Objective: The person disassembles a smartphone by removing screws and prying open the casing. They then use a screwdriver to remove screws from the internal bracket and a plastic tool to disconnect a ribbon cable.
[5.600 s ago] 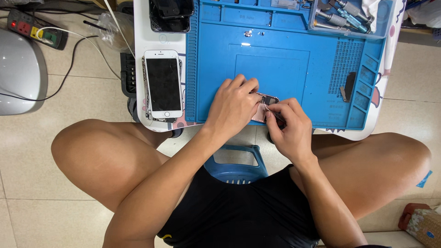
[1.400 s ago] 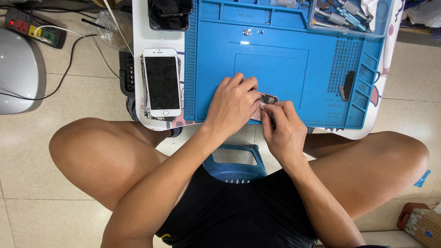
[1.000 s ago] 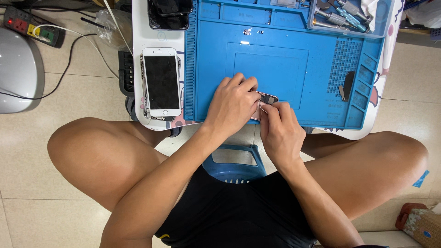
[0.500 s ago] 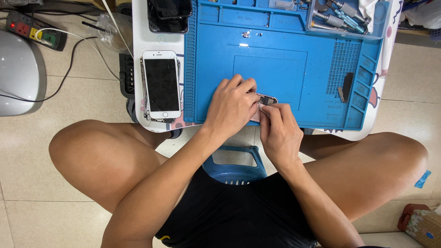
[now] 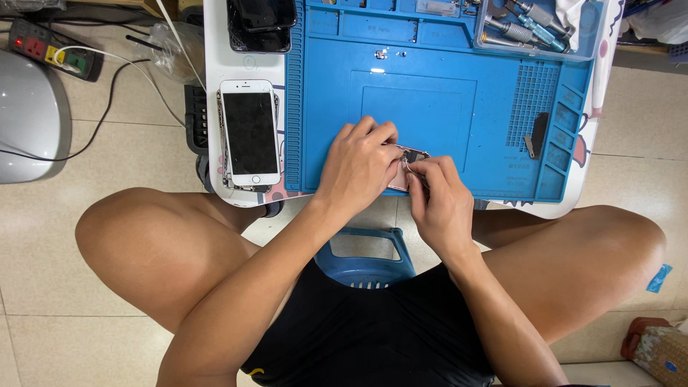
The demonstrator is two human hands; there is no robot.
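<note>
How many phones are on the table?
3: a white phone left of the blue mat, a black phone above it, a pinkish one under both hands. Others may be hidden.

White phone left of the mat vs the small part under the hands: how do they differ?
The white phone lies untouched beside the blue mat; the small pinkish part sits on the mat, gripped by left hand and right hand. The phone is much larger and fully visible; the part is mostly covered. Both lie flat.
</note>
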